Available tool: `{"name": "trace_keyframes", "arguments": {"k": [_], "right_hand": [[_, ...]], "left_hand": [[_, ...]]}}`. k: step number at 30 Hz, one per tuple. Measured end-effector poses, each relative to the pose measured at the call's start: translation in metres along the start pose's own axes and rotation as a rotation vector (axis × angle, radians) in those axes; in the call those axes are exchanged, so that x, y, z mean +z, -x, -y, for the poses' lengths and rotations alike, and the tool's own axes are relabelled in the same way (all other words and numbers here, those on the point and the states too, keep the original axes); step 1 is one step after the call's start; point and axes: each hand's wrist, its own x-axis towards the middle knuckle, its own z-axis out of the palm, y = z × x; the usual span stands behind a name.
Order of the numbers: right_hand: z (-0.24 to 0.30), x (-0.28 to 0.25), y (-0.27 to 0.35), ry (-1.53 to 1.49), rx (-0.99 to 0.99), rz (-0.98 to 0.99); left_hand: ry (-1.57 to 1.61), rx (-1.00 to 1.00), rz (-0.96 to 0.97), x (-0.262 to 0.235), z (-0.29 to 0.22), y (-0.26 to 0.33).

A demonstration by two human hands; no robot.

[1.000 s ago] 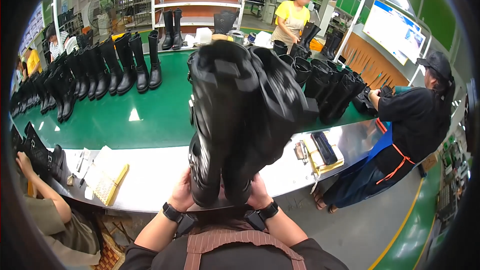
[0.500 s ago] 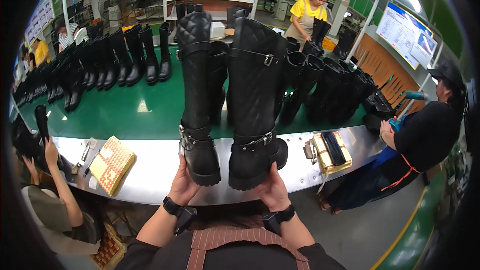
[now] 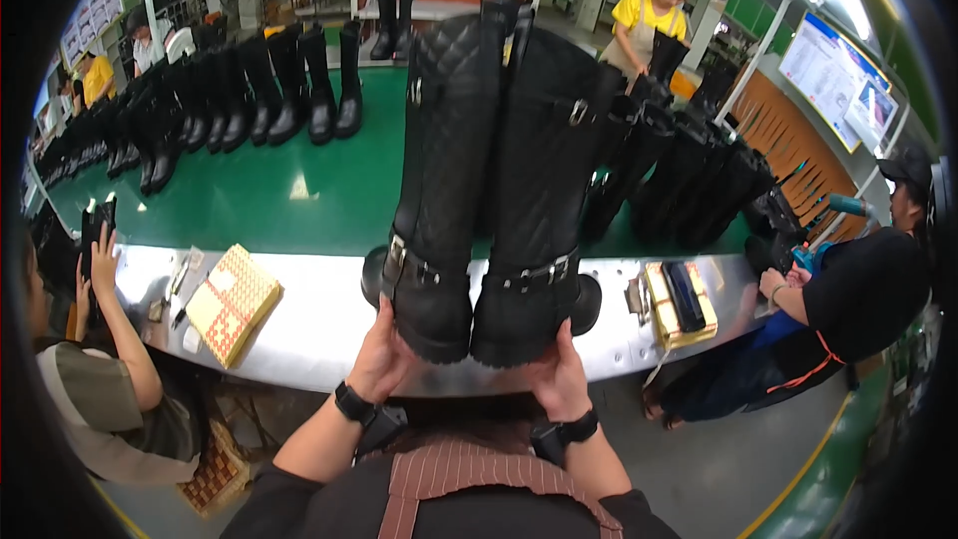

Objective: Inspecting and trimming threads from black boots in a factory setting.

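Side by side in front of me stand two tall black boots with quilted shafts and buckled straps, their heels facing me. My left hand (image 3: 382,357) is closed under the heel of the left boot (image 3: 444,180), thumb up along its side. The right boot (image 3: 537,190) rests in my right hand (image 3: 559,375), gripped the same way, with the fingers partly hidden beneath the sole. Both heels nearly touch, and the toes point away and outward. The boots are held upright over the front edge of the metal-edged bench (image 3: 319,324).
A patterned yellow pad (image 3: 235,304) lies left on the bench; a dark case (image 3: 685,296) tops a yellow bundle at right. Rows of black boots (image 3: 235,100) stand on the green surface (image 3: 329,185). Co-workers flank me left (image 3: 130,379) and right (image 3: 848,289); another works across.
The two boots have come together, closing the gap between them. The left boot has turned, so its toe now shows at the left. My hands still grip both heels.
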Motion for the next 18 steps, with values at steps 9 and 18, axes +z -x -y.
{"name": "trace_keyframes", "arguments": {"k": [9,18], "right_hand": [[0.003,-0.008,0.001,0.040,-0.021,0.001],[-0.003,-0.019,-0.001,-0.026,0.201,0.331]], "left_hand": [[-0.015,-0.013,-0.036,0.007,-0.002,0.004],[0.465,-0.222,0.535,0.006,0.000,0.002]]}}
